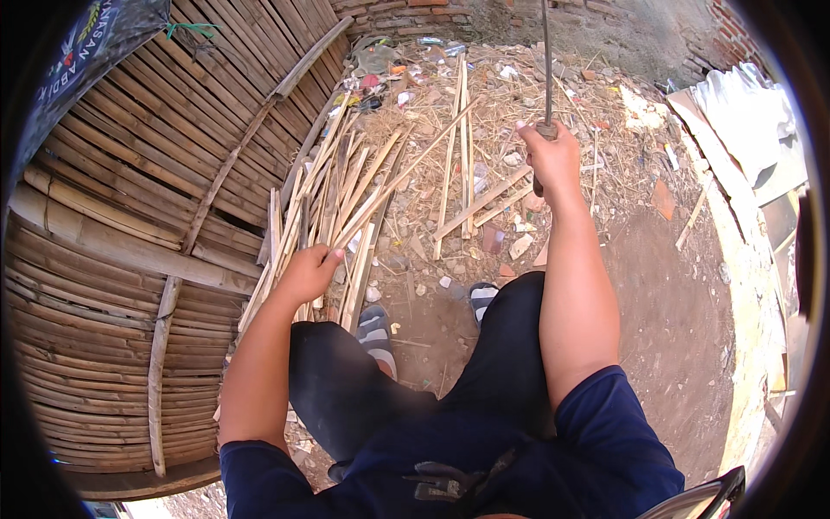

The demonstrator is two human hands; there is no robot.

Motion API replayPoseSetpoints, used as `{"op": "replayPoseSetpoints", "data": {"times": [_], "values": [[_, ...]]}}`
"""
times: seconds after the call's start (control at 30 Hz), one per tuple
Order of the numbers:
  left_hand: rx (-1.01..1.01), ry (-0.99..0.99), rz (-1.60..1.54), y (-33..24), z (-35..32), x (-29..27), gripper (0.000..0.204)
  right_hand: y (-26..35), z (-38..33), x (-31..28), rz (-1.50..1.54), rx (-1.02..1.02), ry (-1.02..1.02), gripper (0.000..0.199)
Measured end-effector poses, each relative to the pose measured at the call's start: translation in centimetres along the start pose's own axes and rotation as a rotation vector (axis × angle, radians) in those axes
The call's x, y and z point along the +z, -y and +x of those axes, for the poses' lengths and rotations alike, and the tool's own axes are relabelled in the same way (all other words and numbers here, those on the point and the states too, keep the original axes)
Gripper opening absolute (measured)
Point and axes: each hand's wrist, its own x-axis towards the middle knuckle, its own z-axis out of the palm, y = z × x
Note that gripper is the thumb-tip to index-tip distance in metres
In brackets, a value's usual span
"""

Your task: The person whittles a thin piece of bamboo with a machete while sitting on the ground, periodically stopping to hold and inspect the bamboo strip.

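Observation:
My left hand (309, 275) is closed round the near end of a long, pale split-bamboo strip (415, 171), which slants up and away to the right. Beneath and beside that hand lies a heap of similar strips (324, 197). Out in front, my right hand (553, 160) grips the wooden handle of a machete (547, 65). Its long, dark, narrow blade points upward, apart from the strip, and looks seen nearly edge-on. My fingers hide part of the handle.
A woven bamboo wall (112, 225) rises on the left. Rubble, straw and litter (510, 95) cover the ground ahead, up to a brick wall (432, 19). Loose sticks (484, 203) lie before my feet. Light sheets and boards (735, 130) lean on the right.

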Motion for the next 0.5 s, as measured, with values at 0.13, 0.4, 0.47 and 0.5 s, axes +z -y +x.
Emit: {"op": "replayPoseSetpoints", "data": {"times": [0.13, 0.4, 0.47, 0.5], "values": [[-0.098, -0.196, -0.055, -9.2, 9.7, 0.5, 0.098, 1.7, -0.7, -0.2, 0.133, -0.029, -0.032, 0.039], [0.348, -0.128, 0.108, -15.5, 8.9, -2.6, 0.075, 0.7, -1.0, -1.8, 0.016, -0.116, 0.010, 0.037], [0.291, -0.111, 0.041, -11.6, 6.6, -3.5, 0.065, 1.2, -1.6, -1.5, 0.020, -0.099, 0.021, 0.030], [0.239, -0.119, -0.016, -9.0, 5.1, -3.9, 0.060, 1.7, -2.0, -1.2, 0.025, -0.093, 0.034, 0.027]]}}
